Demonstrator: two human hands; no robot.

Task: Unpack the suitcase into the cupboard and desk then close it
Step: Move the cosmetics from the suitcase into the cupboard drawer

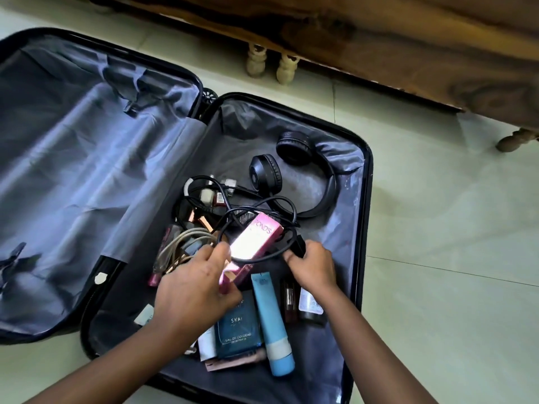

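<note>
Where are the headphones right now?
In the head view, the black headphones lie in the far right part of the suitcase's right half, just beyond the tangle of black cables and apart from both hands.
</note>
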